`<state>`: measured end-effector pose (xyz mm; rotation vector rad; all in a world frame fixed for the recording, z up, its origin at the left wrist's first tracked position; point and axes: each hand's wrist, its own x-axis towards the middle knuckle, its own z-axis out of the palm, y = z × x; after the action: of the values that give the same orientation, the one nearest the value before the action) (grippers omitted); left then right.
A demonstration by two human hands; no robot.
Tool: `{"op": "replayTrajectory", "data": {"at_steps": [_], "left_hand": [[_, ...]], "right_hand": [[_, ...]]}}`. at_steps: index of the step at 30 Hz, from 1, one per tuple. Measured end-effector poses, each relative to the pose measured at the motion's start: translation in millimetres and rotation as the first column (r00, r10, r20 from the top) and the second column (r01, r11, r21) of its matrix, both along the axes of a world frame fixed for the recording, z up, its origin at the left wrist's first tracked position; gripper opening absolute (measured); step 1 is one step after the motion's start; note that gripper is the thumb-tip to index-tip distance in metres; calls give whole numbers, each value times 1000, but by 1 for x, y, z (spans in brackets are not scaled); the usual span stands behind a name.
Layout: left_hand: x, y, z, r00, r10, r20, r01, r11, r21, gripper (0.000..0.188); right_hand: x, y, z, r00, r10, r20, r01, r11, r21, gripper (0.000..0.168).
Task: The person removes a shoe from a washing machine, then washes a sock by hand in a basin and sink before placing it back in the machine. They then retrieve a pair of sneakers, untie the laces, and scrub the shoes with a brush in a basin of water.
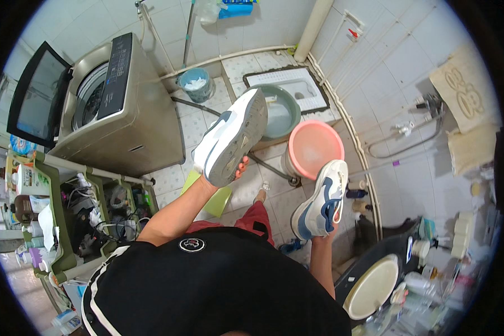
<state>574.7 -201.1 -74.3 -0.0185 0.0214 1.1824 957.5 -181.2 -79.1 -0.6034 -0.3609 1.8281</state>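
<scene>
A white and blue sneaker (pixel 231 138) is gripped by my left hand (pixel 240 168) near its heel, its grey sole turned to the right. The other sneaker (pixel 322 201) is in my right hand (pixel 325 235), with its blue laces and upper showing and its toe pointing away from me. Most of each hand is hidden behind the shoe it holds. Just beyond the right-hand shoe stands a pink bucket (pixel 315 147) filled with cloudy water. Partly behind the left-hand shoe is a green basin (pixel 294 109) with water in it.
A top-loading washing machine (pixel 151 113), lid raised, stands at the left. Near it are a blue bucket (pixel 196 86) and a green plastic stool (pixel 216 201). A squat toilet (pixel 294 86) lies behind the basin. A crowded shelf rack (pixel 63 218) is at lower left, a washbasin (pixel 371 287) at lower right.
</scene>
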Motion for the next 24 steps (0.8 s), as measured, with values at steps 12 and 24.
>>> {"op": "replayTrajectory", "data": {"at_steps": [12,24], "left_hand": [[-54,156,-30,912,285,-295,-360,901,-241,58],[-116,295,-87,401,218,-890,-533,846,-33,79]], "right_hand": [[-81,246,-68,943,327,64,-304,923,-235,34],[-132,333,-106,898,270,346,-153,931,-330,32]]}}
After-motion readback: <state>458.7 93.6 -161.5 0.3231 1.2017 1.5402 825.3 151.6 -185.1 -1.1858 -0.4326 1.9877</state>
